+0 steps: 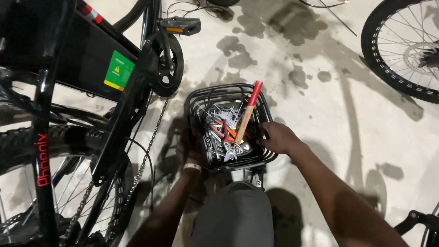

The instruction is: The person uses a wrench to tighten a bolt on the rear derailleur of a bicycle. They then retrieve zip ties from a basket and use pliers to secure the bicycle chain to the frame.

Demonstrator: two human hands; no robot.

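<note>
— Fingers of the right hand curl down into the basket, among the loose metal tools; whether they grasp one cannot be told.

— And the left hand?

— It clasps the basket's outer wall, likely steadying it on the floor.

— What sticks up?

— A hammer, propped handle-up against the rim, red grip highest. A bicycle stands just beside the basket, and a wheel lies well apart.
</note>
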